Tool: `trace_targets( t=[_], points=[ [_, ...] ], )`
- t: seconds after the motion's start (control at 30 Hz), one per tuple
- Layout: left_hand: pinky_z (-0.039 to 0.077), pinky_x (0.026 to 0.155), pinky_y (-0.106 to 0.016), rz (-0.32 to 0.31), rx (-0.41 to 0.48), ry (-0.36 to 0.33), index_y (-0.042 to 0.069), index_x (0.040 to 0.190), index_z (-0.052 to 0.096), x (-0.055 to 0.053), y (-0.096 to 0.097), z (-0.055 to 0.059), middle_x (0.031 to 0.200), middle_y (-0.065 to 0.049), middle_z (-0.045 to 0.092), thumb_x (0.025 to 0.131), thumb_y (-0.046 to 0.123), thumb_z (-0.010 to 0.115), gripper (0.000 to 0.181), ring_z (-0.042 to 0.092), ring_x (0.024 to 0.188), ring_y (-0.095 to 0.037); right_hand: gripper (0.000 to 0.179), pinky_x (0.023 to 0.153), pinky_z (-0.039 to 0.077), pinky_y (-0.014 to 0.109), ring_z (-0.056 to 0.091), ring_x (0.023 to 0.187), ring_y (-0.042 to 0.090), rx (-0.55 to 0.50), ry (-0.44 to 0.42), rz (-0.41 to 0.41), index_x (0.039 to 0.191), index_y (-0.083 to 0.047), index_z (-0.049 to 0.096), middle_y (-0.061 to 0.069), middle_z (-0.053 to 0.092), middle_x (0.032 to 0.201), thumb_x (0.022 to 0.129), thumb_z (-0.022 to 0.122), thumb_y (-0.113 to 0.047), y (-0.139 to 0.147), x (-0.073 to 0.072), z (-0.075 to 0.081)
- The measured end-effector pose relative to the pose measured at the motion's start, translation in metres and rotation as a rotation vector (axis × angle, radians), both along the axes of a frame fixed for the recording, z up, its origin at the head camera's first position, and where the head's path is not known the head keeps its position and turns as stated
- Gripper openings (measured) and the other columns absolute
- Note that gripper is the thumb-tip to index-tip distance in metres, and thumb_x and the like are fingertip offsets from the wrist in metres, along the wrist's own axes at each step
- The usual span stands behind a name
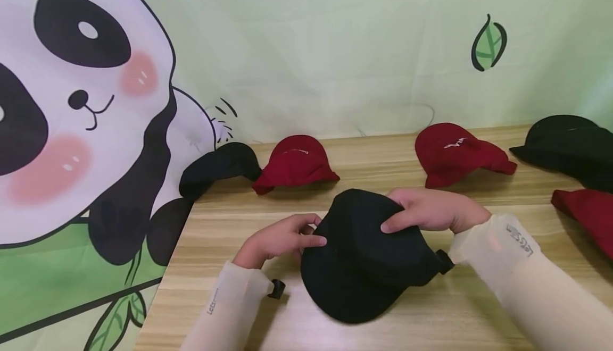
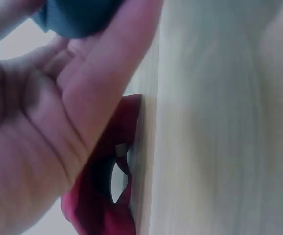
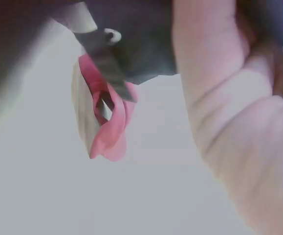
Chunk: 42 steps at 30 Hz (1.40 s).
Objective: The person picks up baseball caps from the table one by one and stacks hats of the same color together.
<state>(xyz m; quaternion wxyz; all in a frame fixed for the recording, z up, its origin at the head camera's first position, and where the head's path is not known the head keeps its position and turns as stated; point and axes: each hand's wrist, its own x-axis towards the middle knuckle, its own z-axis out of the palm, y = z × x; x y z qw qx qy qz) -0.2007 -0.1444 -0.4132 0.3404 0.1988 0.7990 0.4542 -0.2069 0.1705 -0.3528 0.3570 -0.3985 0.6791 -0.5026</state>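
Note:
In the head view a black cap (image 1: pixel 354 266) is held between both hands over the wooden table, its brim towards the front. My left hand (image 1: pixel 282 239) pinches the cap's left edge between thumb and fingers. On the cap's far right side, my right hand (image 1: pixel 433 210) grips it, thumb on the outside and the other fingers hidden behind. The left wrist view has a dark piece of the cap (image 2: pixel 82 17) at the fingers. Beside the right palm, the right wrist view shows the cap's dark fabric (image 3: pixel 146 44) and a strap with a metal fitting.
Along the back of the table (image 1: pixel 215 266) lie a dark cap (image 1: pixel 225 162), a red cap (image 1: pixel 297 165) and another red cap (image 1: pixel 455 154). To the right are a black cap (image 1: pixel 570 149) and a red cap (image 1: pixel 591 215). Behind hangs a panda-printed cloth (image 1: pixel 306 64).

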Motion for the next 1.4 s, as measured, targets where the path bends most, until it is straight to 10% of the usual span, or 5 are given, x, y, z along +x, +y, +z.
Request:
trace_targets(
  t=[0.57, 0.97, 1.4],
  points=[
    [0.057, 0.058, -0.034, 0.120, 0.025, -0.096, 0.007, 0.106, 0.056, 0.048, -0.018, -0.002, 0.085, -0.006, 0.067, 0.092, 0.027, 0.066, 0.026, 0.065, 0.069, -0.016, 0.011, 0.074, 0.057, 0.034, 0.071, 0.077, 0.018, 0.096, -0.019, 0.214, 0.093, -0.001, 0.066, 0.022, 0.069, 0.083, 0.092, 0.064, -0.012, -0.025, -0.001, 0.030],
    [0.059, 0.064, -0.038, 0.282, 0.075, -0.177, 0.002, 0.112, 0.059, 0.088, -0.026, -0.009, 0.093, -0.009, 0.065, 0.092, 0.034, 0.066, 0.039, 0.068, 0.071, -0.019, 0.011, 0.072, 0.057, 0.033, 0.072, 0.075, 0.022, 0.166, 0.033, 0.139, 0.094, -0.007, 0.067, 0.012, 0.072, 0.083, 0.089, 0.069, -0.017, -0.053, -0.006, 0.041],
    [0.053, 0.066, -0.031, 0.351, -0.062, -0.211, 0.007, 0.106, 0.062, 0.124, -0.025, -0.021, 0.080, -0.007, 0.070, 0.088, 0.045, 0.067, 0.043, 0.067, 0.060, -0.023, 0.011, 0.072, 0.054, 0.029, 0.066, 0.070, 0.017, 0.191, 0.099, 0.096, 0.095, -0.012, 0.067, 0.004, 0.071, 0.079, 0.089, 0.069, -0.021, -0.072, -0.001, 0.026]
  ],
)
